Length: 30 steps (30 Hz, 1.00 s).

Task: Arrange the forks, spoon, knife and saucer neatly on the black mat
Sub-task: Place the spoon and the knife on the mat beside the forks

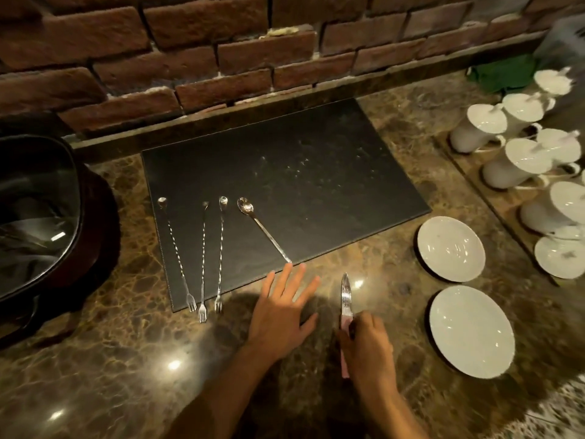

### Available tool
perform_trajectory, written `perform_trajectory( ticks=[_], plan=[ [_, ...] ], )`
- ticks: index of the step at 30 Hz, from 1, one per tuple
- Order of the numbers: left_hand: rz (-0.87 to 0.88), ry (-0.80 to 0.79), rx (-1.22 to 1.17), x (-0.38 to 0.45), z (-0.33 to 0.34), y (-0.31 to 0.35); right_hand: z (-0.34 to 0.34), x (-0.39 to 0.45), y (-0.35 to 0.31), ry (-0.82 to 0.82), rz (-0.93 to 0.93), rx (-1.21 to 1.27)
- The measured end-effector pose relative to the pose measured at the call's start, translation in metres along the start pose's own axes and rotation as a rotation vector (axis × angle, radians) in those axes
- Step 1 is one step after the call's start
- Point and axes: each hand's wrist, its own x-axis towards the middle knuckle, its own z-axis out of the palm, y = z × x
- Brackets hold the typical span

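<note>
Our hands at the near edge of the mat

Our right hand [367,346] grips the pink-handled knife [345,308] on the bench [126,359]; our left hand [281,315] lies open and empty, fingertips by the spoon [264,231]. Two saucers [471,331] sit right, off the black mat [300,172]. Three forks [202,261] lie along its left side, tines overhanging.

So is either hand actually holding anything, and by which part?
The right hand holds the knife by its pink handle, blade pointing away. The left hand is open and flat, holding nothing.

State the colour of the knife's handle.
Pink; the knife handle shows in the head view, gripped by the right hand.
</note>
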Motion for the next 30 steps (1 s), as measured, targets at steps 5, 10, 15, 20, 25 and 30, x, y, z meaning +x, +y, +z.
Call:
perform_trajectory(
  ticks=[5,10,15,20,25,30],
  plan=[
    [0.065,0.022,-0.028,0.027,0.004,0.023,0.000,0.002,0.004,-0.007,0.016,-0.014],
    [0.036,-0.042,0.039,0.035,0.008,0.022,-0.019,0.019,0.014,0.015,0.077,-0.014],
    [0.038,-0.055,0.067,0.033,0.011,0.020,-0.037,0.049,0.005,0.086,0.016,0.137],
    [0.027,-0.058,0.064,0.033,0.014,0.020,-0.048,0.105,-0.038,0.164,-0.233,0.119],
    [0.006,-0.073,0.047,0.034,0.014,0.022,-0.037,0.160,-0.102,0.055,-0.257,0.114],
    [0.008,-0.104,0.051,0.034,0.011,0.021,-0.018,0.181,-0.139,-0.015,-0.323,-0.035]
  ],
)
